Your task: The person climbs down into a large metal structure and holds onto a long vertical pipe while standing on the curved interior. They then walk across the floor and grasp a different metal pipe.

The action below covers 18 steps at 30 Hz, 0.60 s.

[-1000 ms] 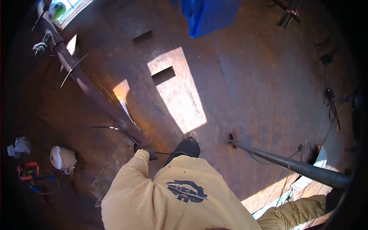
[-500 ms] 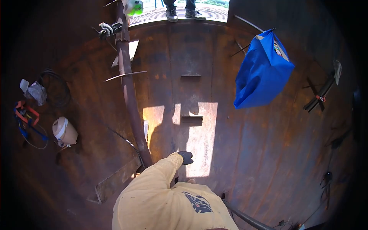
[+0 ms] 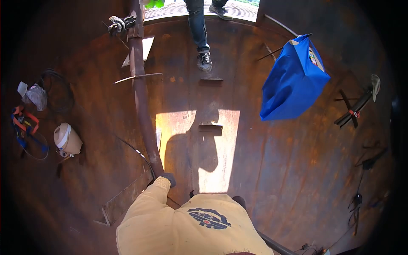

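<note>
My left hand, in a dark glove below a tan sleeve, is closed at the lower end of a long brown pipe. No fingertips show beyond the rounded glove. My tan top with a dark round logo fills the bottom middle. My right hand cannot be made out; a dark rounded shape beside my top is too unclear to name. Ahead is a rusty metal wall with two slot-like steps, an upper one and a lower one. A sunlit patch with a shadow surrounds the lower step.
Another person's leg hangs below the top opening, its shoe above the upper step. A blue bag hangs right. Left are gloves, a beige jug and an orange harness. Cables hang right; a dark hose lies below.
My left hand has moved left, from beside the sunlit patch to the pipe. The other person has lowered one foot from the opening's edge. The view has shifted slightly.
</note>
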Each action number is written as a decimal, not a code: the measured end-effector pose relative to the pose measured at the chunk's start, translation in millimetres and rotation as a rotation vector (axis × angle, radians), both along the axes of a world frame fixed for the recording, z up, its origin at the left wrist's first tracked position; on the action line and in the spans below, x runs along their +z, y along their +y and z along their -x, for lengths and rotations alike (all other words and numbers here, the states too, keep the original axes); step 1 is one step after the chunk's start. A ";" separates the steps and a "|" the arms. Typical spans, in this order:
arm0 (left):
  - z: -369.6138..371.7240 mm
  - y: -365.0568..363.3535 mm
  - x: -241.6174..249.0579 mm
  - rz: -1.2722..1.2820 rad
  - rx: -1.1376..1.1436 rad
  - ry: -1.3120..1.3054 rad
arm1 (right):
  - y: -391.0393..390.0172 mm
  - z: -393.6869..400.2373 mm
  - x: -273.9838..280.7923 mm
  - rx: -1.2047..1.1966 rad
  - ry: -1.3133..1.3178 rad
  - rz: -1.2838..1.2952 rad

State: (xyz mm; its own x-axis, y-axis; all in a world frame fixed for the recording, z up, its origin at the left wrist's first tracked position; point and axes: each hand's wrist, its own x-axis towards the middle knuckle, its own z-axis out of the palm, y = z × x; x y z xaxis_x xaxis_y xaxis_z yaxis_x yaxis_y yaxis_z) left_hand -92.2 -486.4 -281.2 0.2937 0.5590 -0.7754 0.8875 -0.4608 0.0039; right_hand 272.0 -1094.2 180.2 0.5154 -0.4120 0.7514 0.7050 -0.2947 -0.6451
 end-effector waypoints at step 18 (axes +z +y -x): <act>125.1 -72.6 -1.0 -0.401 0.359 -0.058 | 388.3 -132.7 -143.2 0.713 0.130 0.762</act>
State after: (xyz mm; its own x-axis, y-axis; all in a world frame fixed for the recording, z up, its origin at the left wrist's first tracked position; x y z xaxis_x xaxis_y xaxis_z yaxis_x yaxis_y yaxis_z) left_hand -217.3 -558.9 -282.2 0.0661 0.8810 -0.4684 0.9930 -0.1042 -0.0560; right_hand 404.8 -706.0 36.9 0.5479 0.5771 0.6057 0.8135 -0.1986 -0.5466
